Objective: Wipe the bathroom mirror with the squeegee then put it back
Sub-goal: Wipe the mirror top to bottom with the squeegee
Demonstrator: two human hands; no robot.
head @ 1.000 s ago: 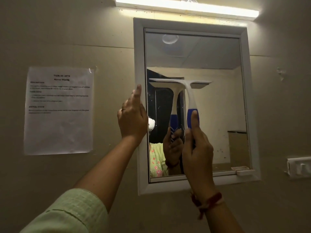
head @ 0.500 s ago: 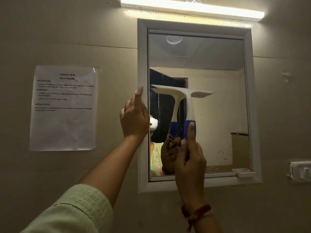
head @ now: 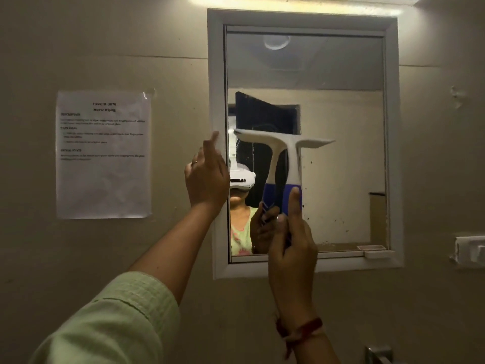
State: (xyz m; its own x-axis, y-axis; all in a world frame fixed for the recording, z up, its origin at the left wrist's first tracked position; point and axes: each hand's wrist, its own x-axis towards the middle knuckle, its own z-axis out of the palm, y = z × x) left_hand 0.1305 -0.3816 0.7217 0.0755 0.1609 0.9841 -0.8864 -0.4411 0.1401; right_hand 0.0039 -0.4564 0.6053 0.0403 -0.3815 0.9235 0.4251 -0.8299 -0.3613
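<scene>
One squeegee (head: 291, 164) is held upright against the lower middle of the mirror (head: 341, 122), its white blade lying roughly level across the glass and its blue grip pointing down. The grip is clasped by the right hand (head: 292, 248), the thumb laid up along the blue part and the other fingers wrapped round behind it. A red thread band (head: 301, 329) is worn at that wrist. The squeegee and the hand are doubled in the glass just to the left. The left hand (head: 207, 179) is laid flat, fingers extended and grasping nothing, on the white frame (head: 217, 74) at the mirror's left edge; a ring is seen on one finger, and a pale green sleeve (head: 112, 324) covers the forearm. Dark specks are scattered over the right part of the glass. A printed sheet (head: 103, 153) is taped to the beige wall (head: 78, 35) well left of the frame.
</scene>
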